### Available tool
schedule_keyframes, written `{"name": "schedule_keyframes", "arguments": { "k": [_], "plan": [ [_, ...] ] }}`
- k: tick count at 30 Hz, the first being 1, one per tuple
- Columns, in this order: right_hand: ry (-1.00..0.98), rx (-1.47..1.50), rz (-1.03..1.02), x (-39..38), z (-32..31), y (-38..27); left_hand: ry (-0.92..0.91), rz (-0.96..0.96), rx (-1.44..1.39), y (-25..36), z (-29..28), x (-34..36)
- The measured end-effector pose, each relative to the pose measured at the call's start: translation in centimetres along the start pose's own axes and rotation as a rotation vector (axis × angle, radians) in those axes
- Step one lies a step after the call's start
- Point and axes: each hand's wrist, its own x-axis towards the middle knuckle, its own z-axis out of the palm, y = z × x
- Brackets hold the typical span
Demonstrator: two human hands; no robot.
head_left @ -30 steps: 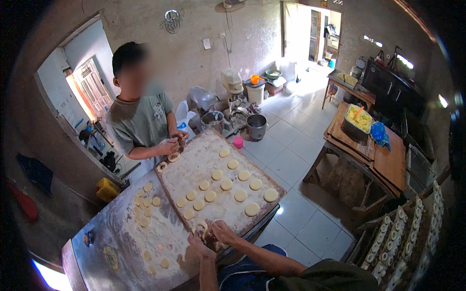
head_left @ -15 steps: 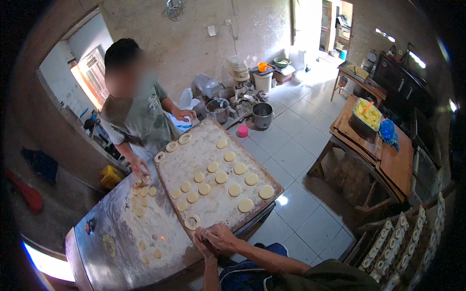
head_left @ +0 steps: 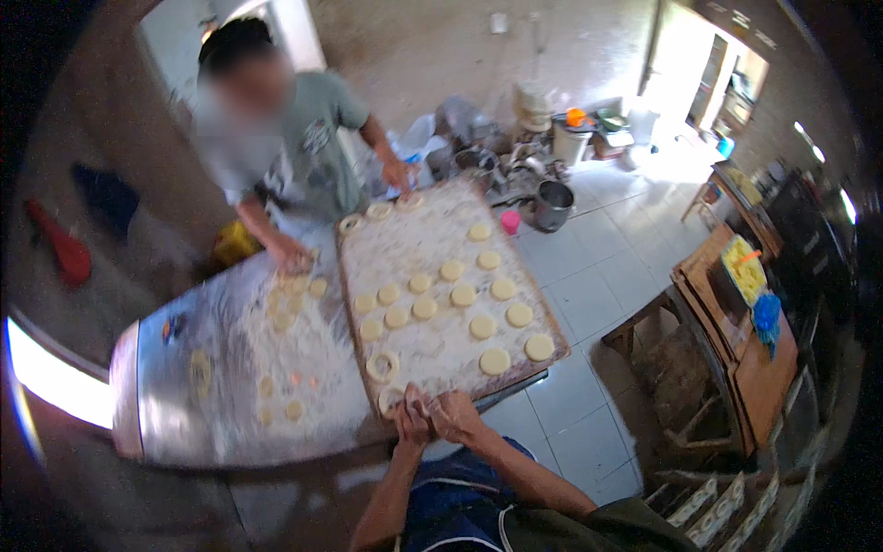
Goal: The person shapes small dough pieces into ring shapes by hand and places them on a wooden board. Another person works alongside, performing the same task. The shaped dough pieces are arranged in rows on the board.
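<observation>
Rough, bare plaster covers the wall (head_left: 395, 55) well ahead of your hands, and pale, glossy tiles make up the floor (head_left: 584, 350) off to their right. Your left hand (head_left: 411, 419) and right hand (head_left: 455, 417) sit close together at the near edge of the board (head_left: 414, 239), fingers curled inward; whether either pinches any dough cannot be told. Just left of your left hand's fingertips lies a ring (head_left: 390, 401) of dough, with a second ring (head_left: 383, 367) slightly farther ahead. Beyond both hands, flat, smooth, pale yellow discs (head_left: 495, 361) dot the floured board. Left of your left hand runs the metal tabletop (head_left: 212, 432), shiny where bare, powdery with flour (head_left: 317, 354) elsewhere. Across from your hands, a co-worker (head_left: 331, 184) wears a grey-green shirt (head_left: 340, 97) with a whitish print (head_left: 315, 138) too small to read. Far right of your right hand stand a tub (head_left: 725, 287) of soft yellow stuff (head_left: 746, 269) and a crumpled blue bag (head_left: 766, 313).
</observation>
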Motion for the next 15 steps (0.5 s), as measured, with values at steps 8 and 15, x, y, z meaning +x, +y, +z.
{"name": "schedule_keyframes", "arguments": {
  "k": [8,15],
  "plan": [
    [0.151,0.434,0.300,-2.3,-0.6,0.4,-0.186,0.225,-0.032,4.3,-2.7,4.8],
    [0.119,0.085,0.502,0.1,-5.3,-1.2,-0.661,-0.400,0.154,4.4,0.4,8.4]
  ]
}}
